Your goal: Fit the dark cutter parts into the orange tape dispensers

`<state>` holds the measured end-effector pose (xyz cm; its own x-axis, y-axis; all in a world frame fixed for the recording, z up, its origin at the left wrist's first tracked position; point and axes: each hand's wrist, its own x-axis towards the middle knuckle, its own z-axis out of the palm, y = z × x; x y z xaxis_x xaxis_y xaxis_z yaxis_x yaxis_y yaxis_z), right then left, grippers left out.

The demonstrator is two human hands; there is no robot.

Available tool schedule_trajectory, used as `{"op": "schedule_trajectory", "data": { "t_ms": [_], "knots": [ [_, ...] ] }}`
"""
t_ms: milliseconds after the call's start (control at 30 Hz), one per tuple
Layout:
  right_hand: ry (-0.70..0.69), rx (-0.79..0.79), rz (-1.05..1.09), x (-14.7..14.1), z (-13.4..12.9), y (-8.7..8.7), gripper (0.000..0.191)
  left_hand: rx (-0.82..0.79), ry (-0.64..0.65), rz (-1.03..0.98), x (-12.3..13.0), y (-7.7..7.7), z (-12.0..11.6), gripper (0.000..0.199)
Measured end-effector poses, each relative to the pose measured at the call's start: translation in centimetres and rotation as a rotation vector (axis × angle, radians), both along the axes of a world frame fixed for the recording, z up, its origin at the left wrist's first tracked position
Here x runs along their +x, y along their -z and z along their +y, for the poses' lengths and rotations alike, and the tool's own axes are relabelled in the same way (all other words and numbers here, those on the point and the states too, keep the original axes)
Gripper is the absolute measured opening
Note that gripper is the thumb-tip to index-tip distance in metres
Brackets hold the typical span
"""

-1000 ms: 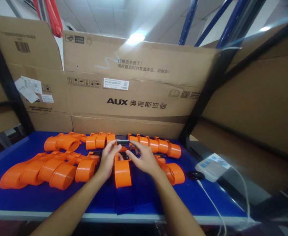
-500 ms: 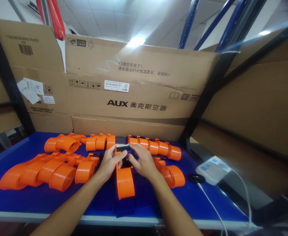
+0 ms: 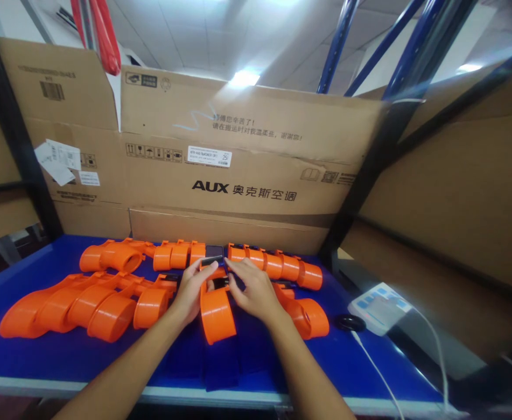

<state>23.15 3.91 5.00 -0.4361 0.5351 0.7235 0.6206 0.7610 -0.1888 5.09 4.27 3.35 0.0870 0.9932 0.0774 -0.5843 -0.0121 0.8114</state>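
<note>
Near the middle of the blue table, my left hand (image 3: 191,291) grips an orange ring-shaped part (image 3: 218,317) by its upper end, thumb on top beside a black strip (image 3: 212,261). The ring of the part hangs toward the table's front edge, slightly tilted. My right hand (image 3: 252,287) is at the other side of the part, fingers bent around its upper end. Small dark blue material shows between the hands; what exactly the right fingertips pinch is too small to tell.
Rows of similar orange parts (image 3: 111,318) lie left, with more (image 3: 311,275) at right. A white and blue device (image 3: 381,308) with a cable and a black round object (image 3: 350,322) sit at right. Cardboard (image 3: 247,157) stands behind, beside a black post (image 3: 361,181).
The orange part between my hands has tilted and shifted slightly left and up. The black strip on its top has turned flatter, and my right fingers have moved a little.
</note>
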Motion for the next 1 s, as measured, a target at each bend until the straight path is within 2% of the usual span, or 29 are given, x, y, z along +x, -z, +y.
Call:
{"op": "schedule_trajectory", "data": {
  "t_ms": [167,367,567,767,1000],
  "knots": [
    [0.037,0.031,-0.014,-0.2,0.0,0.2,0.054,0.010,0.013,0.015,0.2,0.0,-0.1,0.046],
    [0.159,0.087,-0.070,-0.9,0.2,0.9,0.054,0.054,0.001,0.046,0.3,0.3,-0.1,0.045],
    [0.170,0.164,-0.080,-1.3,0.2,1.2,0.052,0.098,0.022,0.066,0.3,0.0,-0.4,0.043],
    [0.134,0.172,-0.068,-1.3,0.0,1.1,0.051,0.080,-0.007,0.069,0.2,0.1,-0.2,0.045],
    [0.018,0.091,0.063,-0.2,0.0,0.4,0.041,0.175,-0.007,0.131,-0.2,0.1,-0.1,0.039]
  ]
}}
